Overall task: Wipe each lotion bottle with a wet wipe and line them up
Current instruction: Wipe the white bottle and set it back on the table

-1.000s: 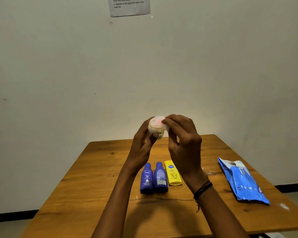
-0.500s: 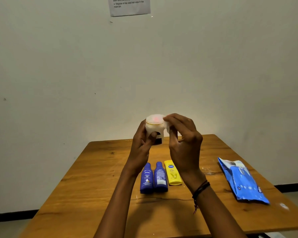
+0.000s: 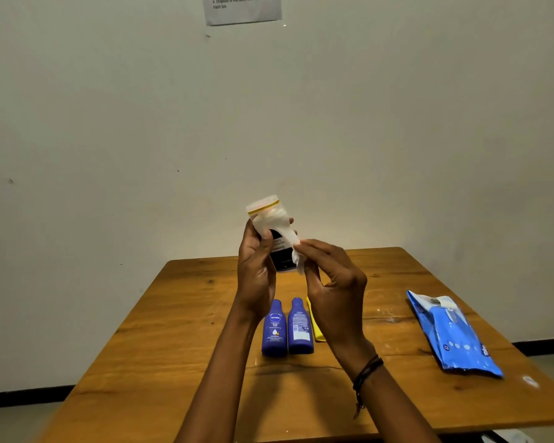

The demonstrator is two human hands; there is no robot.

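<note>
White bottle (image 3: 271, 231) is held above the counter (image 3: 179, 330), left hand (image 3: 255, 273) clamped around it, right fingers (image 3: 314, 247) pinching the wipe (image 3: 288, 235). Best to rotate it slowly, covering every side.

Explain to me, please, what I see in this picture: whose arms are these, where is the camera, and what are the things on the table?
There is no machine here. The arms belong to a person who wears a camera on the head, so you look forward and down along them, as that person does.

The left hand holds up a white bottle with a dark label. The right hand pinches a white wet wipe against that bottle to clean it.

Below, on the wooden table, two blue bottles lie side by side. A yellow bottle lies next to them, mostly hidden behind the right wrist. At the right lies a blue pack of wipes. A sheet of paper hangs on the wall above.
</note>
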